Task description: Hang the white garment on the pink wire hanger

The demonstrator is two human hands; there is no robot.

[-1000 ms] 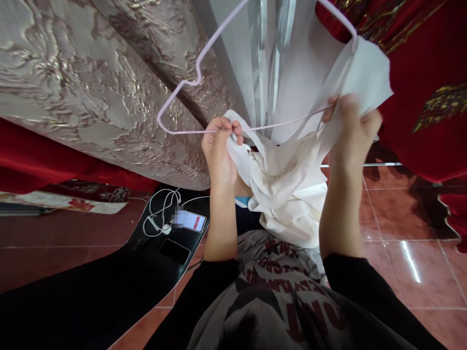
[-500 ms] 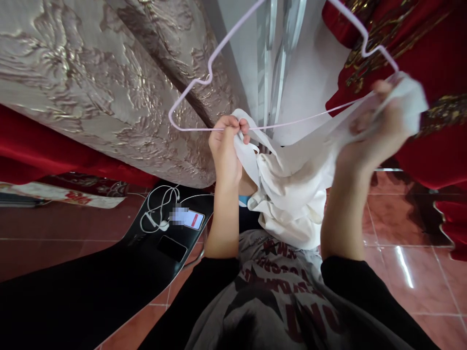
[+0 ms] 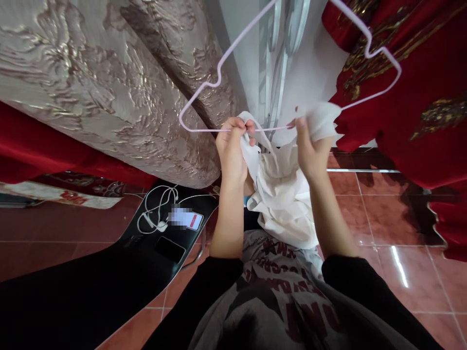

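Observation:
A pale lilac wire hanger [image 3: 219, 80] hangs in front of me, its bottom bar running across at hand height. My left hand [image 3: 231, 150] is closed, pinching the bar together with an edge of a white garment [image 3: 282, 194]. My right hand [image 3: 310, 146] is closed on another bunched part of the same white cloth, right at the bar. The rest of the garment droops between my forearms toward my lap.
Silver-beige embossed fabric [image 3: 91, 82] hangs at the left, red gold-trimmed cloth [image 3: 419, 97] at the right. A black chair [image 3: 153, 253] below left carries a phone [image 3: 188, 218] and white earphones [image 3: 158, 211]. Glossy red floor tiles [image 3: 383, 223] lie beneath.
My right hand has come back left from the hanger's far right end to the middle of the bar, bringing the cloth with it. The hanger's right shoulder is now bare.

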